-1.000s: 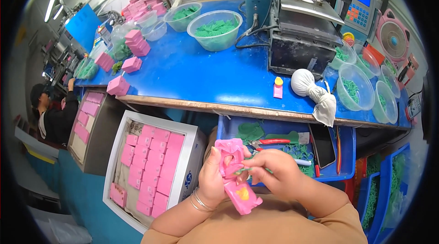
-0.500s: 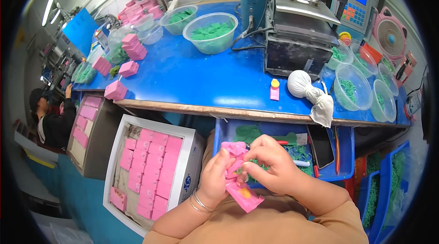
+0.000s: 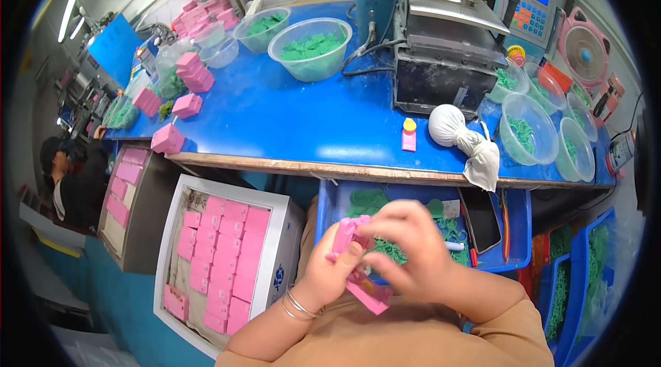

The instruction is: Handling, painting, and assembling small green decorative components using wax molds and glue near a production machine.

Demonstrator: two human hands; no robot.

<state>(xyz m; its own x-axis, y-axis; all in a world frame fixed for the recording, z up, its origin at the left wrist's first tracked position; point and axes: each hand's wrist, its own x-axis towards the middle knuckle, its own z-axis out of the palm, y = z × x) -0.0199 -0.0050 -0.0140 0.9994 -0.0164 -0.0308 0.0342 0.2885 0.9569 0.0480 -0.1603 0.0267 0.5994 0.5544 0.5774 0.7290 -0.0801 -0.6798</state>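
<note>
My left hand (image 3: 329,272) grips a bent, rubbery pink piece (image 3: 366,294) above the open drawer, with the thumb pressed over it. The piece's lower flap hangs down and shows a yellowish patch; its upper end sticks up past my fingers. My right hand (image 3: 412,246), blurred by motion, is beside it. The right thumb and fingers are spread apart, the fingertips close to the piece's upper end; whether they touch it I cannot tell. Beneath my hands, the blue drawer (image 3: 335,196) holds green scraps, a dark phone (image 3: 482,219) and some pens.
Left of me, a white-framed box (image 3: 272,257) holds rows of pink blocks (image 3: 224,243). On the blue table (image 3: 296,116) stand bowls of green pieces (image 3: 310,50), a black press (image 3: 447,57), a white cloth bundle (image 3: 461,134) and a small pink-yellow piece (image 3: 409,136). A person (image 3: 72,177) sits far left.
My right hand has moved off the middle of the pink piece, its fingers opening. My left hand has turned the piece, and its lower flap is now less visible.
</note>
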